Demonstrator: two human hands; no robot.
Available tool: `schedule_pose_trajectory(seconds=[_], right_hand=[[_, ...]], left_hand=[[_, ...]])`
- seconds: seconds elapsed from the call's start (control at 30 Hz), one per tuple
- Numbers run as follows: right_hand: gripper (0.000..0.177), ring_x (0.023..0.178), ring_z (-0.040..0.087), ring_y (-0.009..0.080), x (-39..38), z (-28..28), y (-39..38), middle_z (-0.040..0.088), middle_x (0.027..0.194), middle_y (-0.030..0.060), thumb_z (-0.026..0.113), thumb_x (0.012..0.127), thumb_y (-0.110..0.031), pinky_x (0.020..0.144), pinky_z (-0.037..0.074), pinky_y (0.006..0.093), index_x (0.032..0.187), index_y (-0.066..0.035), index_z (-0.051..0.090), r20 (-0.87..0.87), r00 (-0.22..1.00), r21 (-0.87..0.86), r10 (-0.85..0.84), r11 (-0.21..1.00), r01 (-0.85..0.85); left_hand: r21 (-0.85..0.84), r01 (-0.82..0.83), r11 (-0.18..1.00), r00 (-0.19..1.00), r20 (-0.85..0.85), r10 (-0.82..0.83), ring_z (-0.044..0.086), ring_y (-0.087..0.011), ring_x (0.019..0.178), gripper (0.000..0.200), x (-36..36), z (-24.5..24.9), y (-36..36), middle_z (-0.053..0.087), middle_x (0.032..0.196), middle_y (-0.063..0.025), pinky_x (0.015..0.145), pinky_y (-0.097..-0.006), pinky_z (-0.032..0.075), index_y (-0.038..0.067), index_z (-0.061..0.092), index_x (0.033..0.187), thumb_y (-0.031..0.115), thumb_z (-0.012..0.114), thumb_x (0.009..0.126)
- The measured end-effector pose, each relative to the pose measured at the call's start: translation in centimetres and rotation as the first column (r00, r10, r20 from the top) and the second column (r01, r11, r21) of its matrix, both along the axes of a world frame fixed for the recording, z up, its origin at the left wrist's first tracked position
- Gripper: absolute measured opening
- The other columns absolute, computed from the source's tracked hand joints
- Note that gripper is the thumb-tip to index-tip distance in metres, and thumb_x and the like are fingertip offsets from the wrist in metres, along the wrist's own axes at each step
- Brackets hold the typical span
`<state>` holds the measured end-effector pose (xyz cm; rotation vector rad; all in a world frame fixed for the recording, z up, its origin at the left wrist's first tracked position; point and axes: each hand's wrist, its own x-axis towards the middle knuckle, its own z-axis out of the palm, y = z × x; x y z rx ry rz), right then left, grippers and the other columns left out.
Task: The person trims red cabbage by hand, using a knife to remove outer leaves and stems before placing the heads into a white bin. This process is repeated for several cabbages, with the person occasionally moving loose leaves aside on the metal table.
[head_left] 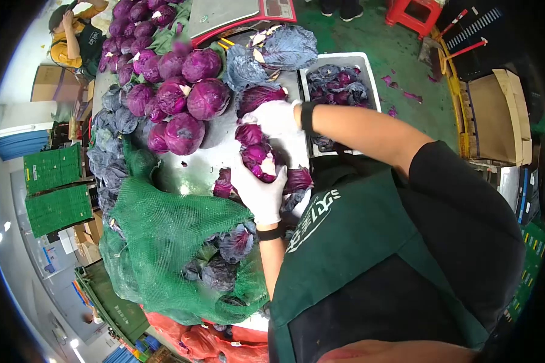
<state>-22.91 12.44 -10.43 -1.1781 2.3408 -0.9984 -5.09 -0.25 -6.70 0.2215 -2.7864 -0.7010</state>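
My left hand point(259, 190), in a white glove, is wrapped around a red cabbage point(257, 158) from below, its thumb and fingers on either side. A pale cut patch shows on the cabbage. My right hand point(277, 118), also white-gloved, is closed at the cabbage's upper end on a purple outer leaf point(249, 134); its fingertips are partly hidden. Loose purple leaves point(298, 179) lie beside my left hand on the metal table point(184, 172). Another large purple leaf point(259, 100) rests just beyond my right hand.
Peeled red cabbages point(184, 133) are piled at the far left. A green mesh sack point(163, 242) holds darker cabbages. A white foam box point(369, 66) with leaf scraps stands right. Beyond are a scale point(224, 18), a red stool point(412, 17) and another person point(77, 36).
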Motion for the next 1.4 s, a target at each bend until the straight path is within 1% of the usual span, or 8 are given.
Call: schedule_pose_trajectory(seconds=[0.07, 0.3, 0.47, 0.6, 0.67, 0.93, 1.0, 1.4], right_hand=[[0.07, 0.056, 0.058, 0.0126, -1.4, -2.6, 1.0, 0.066, 0.083, 0.0102, 0.053, 0.077, 0.003, 0.048, 0.048, 0.0291, 0.144, -0.012, 0.046, 0.722, 0.69, -0.009, -0.043, 0.997, 0.071], [0.056, 0.059, 0.05, 0.0057, 2.3, -6.4, 1.6, 0.054, 0.079, -0.0019, 0.053, 0.08, 0.01, 0.049, 0.041, 0.0192, 0.132, -0.011, 0.052, 0.901, 0.423, -0.128, -0.091, 0.878, 0.461], [0.047, 0.07, 0.063, 0.0223, 6.5, -6.2, 0.7, 0.067, 0.081, 0.0091, 0.068, 0.088, -0.026, 0.074, 0.053, 0.0329, 0.123, 0.002, 0.055, 0.558, 0.828, -0.581, 0.058, 0.74, 0.34], [0.081, 0.08, 0.067, 0.0274, 9.4, 3.3, 1.4, 0.066, 0.086, 0.0202, 0.071, 0.083, -0.05, 0.075, 0.054, 0.038, 0.136, 0.004, 0.044, 0.197, 0.969, 0.081, -0.151, 0.987, 0.137], [0.086, 0.07, 0.066, 0.0305, 9.2, 3.9, 1.7, 0.064, 0.076, 0.0202, 0.073, 0.08, -0.054, 0.069, 0.053, 0.0398, 0.136, 0.005, 0.045, 0.237, 0.958, -0.034, -0.164, 0.984, 0.177], [0.06, 0.07, 0.066, 0.0284, 7.9, 0.3, 1.1, 0.065, 0.075, 0.0174, 0.068, 0.077, -0.018, 0.068, 0.052, 0.0369, 0.129, 0.007, 0.052, 0.11, 0.983, 0.076, -0.148, 0.987, 0.14], [0.058, 0.068, 0.066, 0.03, 8.1, -1.5, 1.5, 0.065, 0.077, 0.0181, 0.063, 0.077, -0.012, 0.067, 0.052, 0.0388, 0.132, 0.003, 0.051, 0.2, 0.967, -0.234, -0.158, 0.951, 0.204], [0.069, 0.073, 0.067, 0.0358, 10.0, 1.9, 1.8, 0.065, 0.103, 0.0198, 0.052, 0.088, -0.011, 0.062, 0.056, 0.0457, 0.152, -0.018, 0.028, -0.034, 0.983, 0.144, -0.178, 0.973, 0.181]], left_hand=[[0.285, 0.131, 0.95, 0.991, -0.038, -0.126, 0.045, -0.0338, 0.126, 0.105, 1.3, -0.8, -2.8, 0.046, 0.137, -0.0202, 0.11, -0.0455, 0.035, 0.002, 0.034, 0.145, 0.022, 0.091, 0.059], [0.767, 0.054, 0.639, 0.998, -0.053, -0.021, 0.041, -0.0302, 0.132, 0.109, 2.6, -1.5, -2.8, 0.04, 0.145, -0.0179, 0.114, -0.0425, 0.031, 0.004, 0.03, 0.148, 0.016, 0.092, 0.059], [0.51, 0.088, 0.856, 0.994, -0.107, -0.039, 0.031, -0.0296, 0.139, 0.104, 2.4, -1.5, -3.2, 0.034, 0.15, -0.0169, 0.118, -0.0438, 0.021, 0.003, 0.03, 0.149, 0.019, 0.09, 0.066], [0.362, 0.03, 0.932, 0.997, -0.072, -0.004, 0.035, -0.0382, 0.133, 0.105, 2.1, -1.5, -2.1, 0.034, 0.142, -0.0226, 0.112, -0.0489, 0.028, 0.002, 0.033, 0.146, 0.024, 0.091, 0.061], [0.358, 0.01, 0.934, 0.998, -0.057, 0.011, 0.033, -0.0416, 0.133, 0.105, 2.0, -1.1, -1.4, 0.031, 0.143, -0.0253, 0.112, -0.0505, 0.028, 0.003, 0.034, 0.145, 0.024, 0.091, 0.06], [0.264, -0.036, 0.964, 0.997, -0.051, 0.051, 0.037, -0.0398, 0.129, 0.106, 1.6, -0.9, -0.6, 0.037, 0.137, -0.0247, 0.111, -0.0509, 0.029, 0.003, 0.032, 0.146, 0.028, 0.091, 0.062], [0.256, -0.028, 0.966, 0.999, -0.033, 0.038, 0.036, -0.0404, 0.13, 0.108, 1.7, -0.7, -0.8, 0.036, 0.138, -0.0253, 0.111, -0.0513, 0.029, 0.003, 0.03, 0.147, 0.028, 0.091, 0.062], [0.155, -0.16, 0.975, 0.981, 0.137, 0.139, 0.037, -0.046, 0.128, 0.114, 0.5, -0.1, 0.1, 0.035, 0.136, -0.0309, 0.11, -0.0539, 0.03, 0.0, 0.023, 0.148, 0.034, 0.09, 0.062]])
